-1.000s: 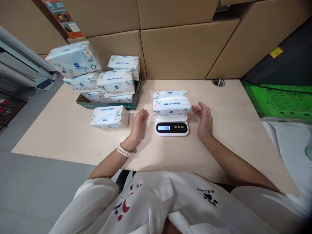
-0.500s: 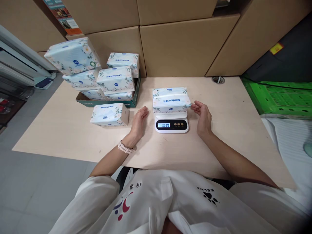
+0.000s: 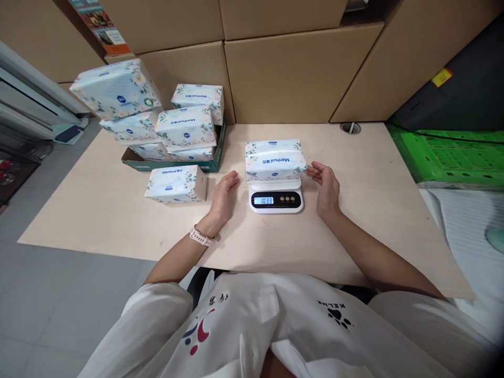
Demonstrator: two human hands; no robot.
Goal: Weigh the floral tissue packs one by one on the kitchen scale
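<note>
Between the two hands, atop a white digital kitchen scale (image 3: 294,209), sits a Manhua tissue pack (image 3: 274,160); its base covers most of the weighing platform. The lit display (image 3: 263,200) reads what looks like 103.3; decimal point hard to make out.

Long axis of the pack: side to side, roughly parallel to the near edge of the wooden desk (image 3: 271,252), so each short end faces one hand.

Left hand (image 3: 224,195): empty, fingers together and lightly extended, palm turned inward. The pack lies ahead of it and to its right, with a narrow strip of desk between fingertips and pack end. A pale watch strap (image 3: 202,236) circles this wrist.

Right hand (image 3: 326,190): also holding nothing, fingers a little spread and curved inward. From it the pack lies ahead and to the left. This is the nearer hand: its fingertips are right at the pack's near right corner; whether they touch, cannot tell.

Left of the left hand: a second tissue pack (image 3: 173,184), on the desk, just in front of a green carton tray (image 3: 210,165) with more packs stacked in it.
</note>
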